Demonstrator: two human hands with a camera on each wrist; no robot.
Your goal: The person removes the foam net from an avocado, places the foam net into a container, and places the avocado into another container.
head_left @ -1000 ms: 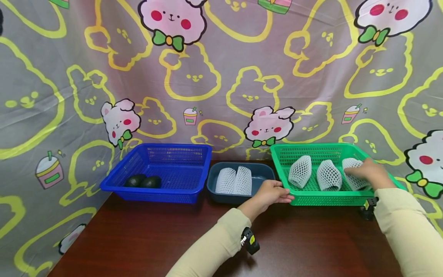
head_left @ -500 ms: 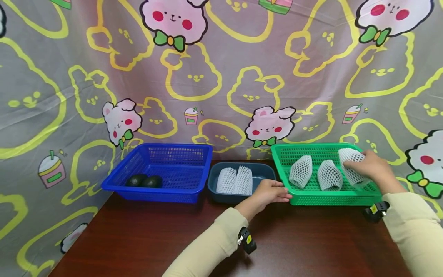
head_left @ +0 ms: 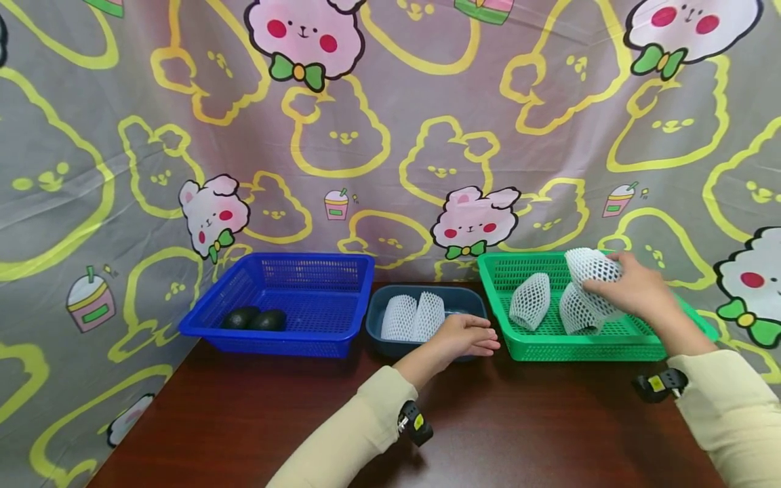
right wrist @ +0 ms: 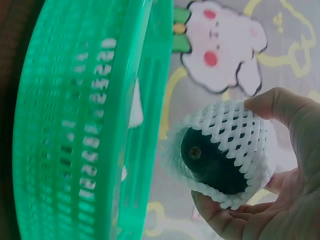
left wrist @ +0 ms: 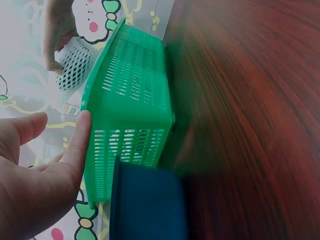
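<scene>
My right hand [head_left: 634,288] grips an avocado in a white foam net [head_left: 594,271], lifted over the green basket [head_left: 586,351]. In the right wrist view the dark end of the avocado [right wrist: 210,165] shows at the net's mouth, with thumb and fingers around the net. Two more netted pieces lie in the green basket: one netted piece [head_left: 529,301] at its left, another netted piece [head_left: 573,312] partly behind the held one. My left hand [head_left: 460,339] holds nothing; its fingers are extended beside the green basket's left corner, in front of the dark blue tray [head_left: 381,348].
Two empty-looking foam nets [head_left: 415,318] lie in the dark blue tray. To the left stands a blue basket [head_left: 262,344] with two bare avocados [head_left: 267,320]. All three containers stand at the back of the brown table [head_left: 518,427], before a patterned curtain [head_left: 390,135].
My right hand has raised the netted avocado from the green basket's right side and carried it left. My left hand has drawn back slightly left from the basket's corner.
</scene>
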